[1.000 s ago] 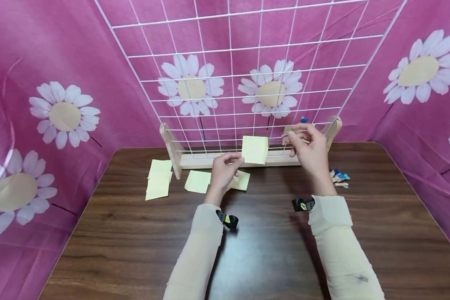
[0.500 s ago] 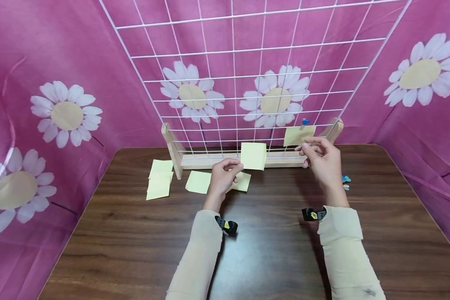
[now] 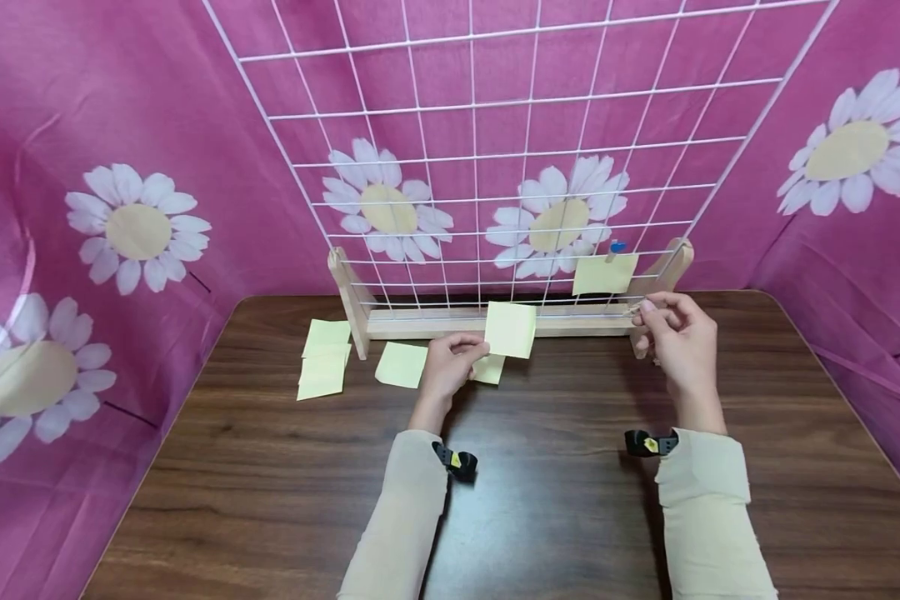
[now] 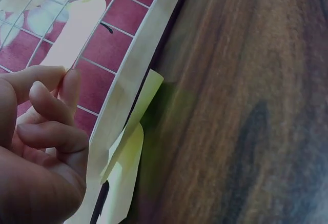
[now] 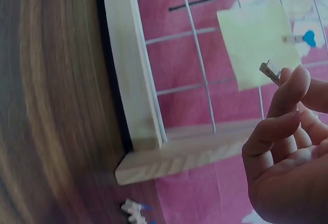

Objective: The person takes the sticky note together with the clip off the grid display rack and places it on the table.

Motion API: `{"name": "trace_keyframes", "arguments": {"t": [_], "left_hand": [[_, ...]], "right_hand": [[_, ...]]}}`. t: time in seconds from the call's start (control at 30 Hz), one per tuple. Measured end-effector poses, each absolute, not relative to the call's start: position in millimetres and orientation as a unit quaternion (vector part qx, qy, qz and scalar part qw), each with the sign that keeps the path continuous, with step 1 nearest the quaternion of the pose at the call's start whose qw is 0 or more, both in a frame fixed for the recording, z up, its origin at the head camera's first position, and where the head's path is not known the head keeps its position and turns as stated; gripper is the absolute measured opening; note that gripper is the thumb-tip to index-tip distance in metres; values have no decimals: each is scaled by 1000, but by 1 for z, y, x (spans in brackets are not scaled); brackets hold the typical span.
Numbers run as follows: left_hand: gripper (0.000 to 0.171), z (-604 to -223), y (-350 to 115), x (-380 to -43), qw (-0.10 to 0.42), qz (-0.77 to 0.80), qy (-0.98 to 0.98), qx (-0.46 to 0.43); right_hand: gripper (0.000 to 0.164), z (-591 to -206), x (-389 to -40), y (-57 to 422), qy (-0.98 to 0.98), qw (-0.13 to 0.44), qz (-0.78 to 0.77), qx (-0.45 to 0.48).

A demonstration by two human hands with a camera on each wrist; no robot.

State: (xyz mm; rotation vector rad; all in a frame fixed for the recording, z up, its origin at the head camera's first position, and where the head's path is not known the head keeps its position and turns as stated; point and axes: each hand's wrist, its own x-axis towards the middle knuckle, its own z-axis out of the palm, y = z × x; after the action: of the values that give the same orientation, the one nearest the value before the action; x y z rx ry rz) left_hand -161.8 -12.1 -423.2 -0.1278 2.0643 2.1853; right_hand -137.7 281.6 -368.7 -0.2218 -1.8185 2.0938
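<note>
My left hand (image 3: pixel 448 368) pinches one corner of a pale yellow sticky note (image 3: pixel 512 331), held up in front of the white wire grid's wooden base. In the left wrist view the same note (image 4: pixel 77 29) looks washed out. Between thumb and fingers, my right hand (image 3: pixel 677 340) pinches a small wooden clothespin (image 5: pixel 270 72) near the grid's right foot. Above and to the left of that hand, another yellow sticky note (image 3: pixel 598 276) hangs on the grid, held by a clothespin with a blue heart (image 3: pixel 617 247).
The white wire grid (image 3: pixel 474 154) stands upright on a wooden base (image 3: pixel 585 326) at the back of the brown table (image 3: pixel 555 517). Several loose yellow notes (image 3: pixel 322 372) lie before it on the left. Several clothespins (image 5: pixel 136 211) lie beside the grid's right foot.
My right hand has moved right and down, away from the hanging note, which now shows whole. My left hand has sunk slightly with its note.
</note>
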Motion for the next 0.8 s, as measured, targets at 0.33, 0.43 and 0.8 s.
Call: {"name": "trace_keyframes", "arguments": {"t": [0.33,0.43,0.8], "left_hand": [[12,-430,-15,-162,71,695,714,-39],[13,-431,-15,-161,70,682,727,-37],[12,-440,-14,-158,78,636,766,-43]], "right_hand": [[5,-374,-135,308,-623,182,749,-132],[5,-376,-133,317,-617,181,751,-150],[6,-391,-129,340,-602,176,750,-209]]}}
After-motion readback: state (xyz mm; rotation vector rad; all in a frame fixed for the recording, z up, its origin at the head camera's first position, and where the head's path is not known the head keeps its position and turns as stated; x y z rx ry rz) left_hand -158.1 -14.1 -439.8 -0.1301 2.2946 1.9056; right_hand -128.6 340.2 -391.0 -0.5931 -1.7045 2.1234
